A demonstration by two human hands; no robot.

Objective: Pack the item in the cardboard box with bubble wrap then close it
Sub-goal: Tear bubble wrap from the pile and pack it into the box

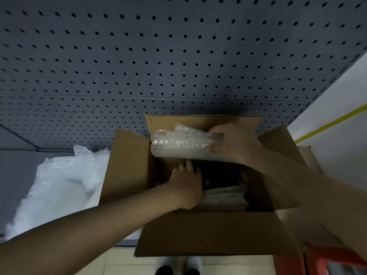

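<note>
An open brown cardboard box stands in front of me with all its flaps up. My right hand grips a folded wad of clear bubble wrap over the far side of the box. My left hand reaches down inside and rests on a dark item lying in the box; whether it grips the item is hidden. More bubble wrap lies inside along the near side of the item.
A heap of white plastic wrap lies on the grey surface left of the box. A grey pegboard wall rises behind. A red frame shows at lower right, and my shoes on a tiled floor below.
</note>
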